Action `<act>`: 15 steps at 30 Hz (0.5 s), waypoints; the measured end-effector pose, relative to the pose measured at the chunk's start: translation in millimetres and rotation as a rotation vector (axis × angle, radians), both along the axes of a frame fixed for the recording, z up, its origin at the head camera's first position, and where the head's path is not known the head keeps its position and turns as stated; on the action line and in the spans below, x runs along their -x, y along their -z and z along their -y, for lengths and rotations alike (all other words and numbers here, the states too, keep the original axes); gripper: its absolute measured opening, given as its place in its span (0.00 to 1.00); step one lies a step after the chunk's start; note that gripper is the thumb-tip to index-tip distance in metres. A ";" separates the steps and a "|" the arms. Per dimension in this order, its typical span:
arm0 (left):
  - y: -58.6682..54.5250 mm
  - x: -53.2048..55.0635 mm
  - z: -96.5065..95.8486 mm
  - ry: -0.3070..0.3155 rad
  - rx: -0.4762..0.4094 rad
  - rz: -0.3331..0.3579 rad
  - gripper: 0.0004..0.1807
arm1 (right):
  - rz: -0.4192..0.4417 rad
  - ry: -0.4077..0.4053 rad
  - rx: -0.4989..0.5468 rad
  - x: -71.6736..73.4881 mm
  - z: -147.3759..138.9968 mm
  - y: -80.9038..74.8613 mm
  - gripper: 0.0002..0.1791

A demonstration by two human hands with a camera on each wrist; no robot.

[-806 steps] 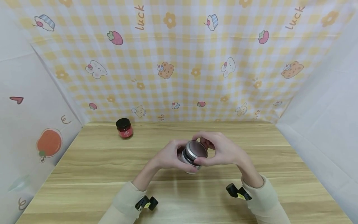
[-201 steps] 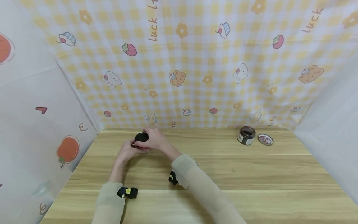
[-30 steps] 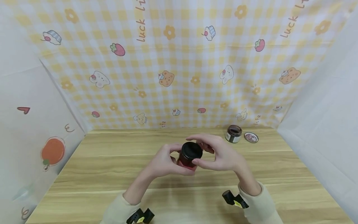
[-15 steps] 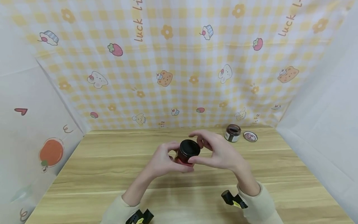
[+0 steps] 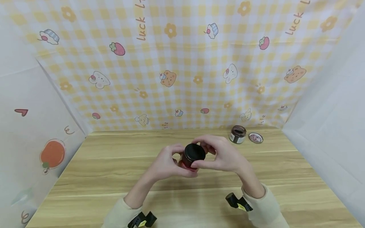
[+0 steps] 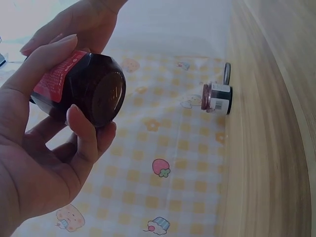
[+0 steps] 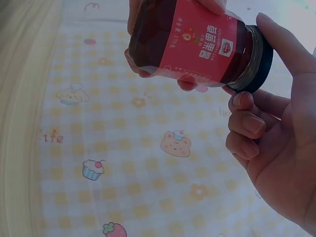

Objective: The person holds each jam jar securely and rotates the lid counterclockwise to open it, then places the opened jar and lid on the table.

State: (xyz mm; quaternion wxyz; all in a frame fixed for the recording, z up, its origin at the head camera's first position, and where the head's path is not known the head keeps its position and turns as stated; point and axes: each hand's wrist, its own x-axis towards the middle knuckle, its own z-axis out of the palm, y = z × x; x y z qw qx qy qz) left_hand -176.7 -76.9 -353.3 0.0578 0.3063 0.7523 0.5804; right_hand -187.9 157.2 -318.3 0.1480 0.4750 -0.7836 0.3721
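A strawberry jam jar (image 7: 197, 47) with a red label is held tilted above the middle of the table. My left hand (image 5: 166, 162) grips its glass body, thumb on the near side. The black lid (image 5: 195, 152) sits on the jar's neck; in the right wrist view a pale rim shows beside it. My right hand (image 5: 223, 155) pinches the lid's edge between thumb and forefinger, the other fingers curled beneath. The left wrist view shows the dark glass base of the jar turned to the camera.
An opened dark jar (image 5: 237, 134) with a white label stands at the back right of the wooden table (image 5: 119, 177). Its lid (image 5: 255, 137) lies inside-up to the right of it. A checked cloth (image 5: 182, 63) hangs behind; white sheets flank both sides.
Earlier both hands held the other jar, now opened at back right. The jam jar has come from the back left to the middle. Lately the right forefinger has closed onto its lid.
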 end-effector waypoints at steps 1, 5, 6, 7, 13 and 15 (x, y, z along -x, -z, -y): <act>0.2 0.6 0.4 0.018 -0.015 0.015 0.20 | 0.003 -0.005 0.002 0.3 -0.1 0.2 0.26; 1.9 2.7 1.8 0.085 -0.065 0.059 0.20 | 0.020 -0.022 0.009 0.9 0.5 0.5 0.26; 2.4 3.2 1.9 0.101 -0.074 0.067 0.20 | 0.022 -0.023 0.010 1.1 0.8 0.5 0.26; 2.7 3.5 2.2 0.118 -0.084 0.075 0.20 | 0.021 -0.028 0.011 1.2 1.1 0.4 0.26; 4.0 4.7 2.4 0.244 -0.161 0.160 0.19 | 0.024 -0.071 0.020 1.5 2.6 -0.2 0.26; 3.6 5.1 2.2 0.273 -0.170 0.191 0.20 | 0.033 -0.089 0.019 1.5 2.3 0.0 0.25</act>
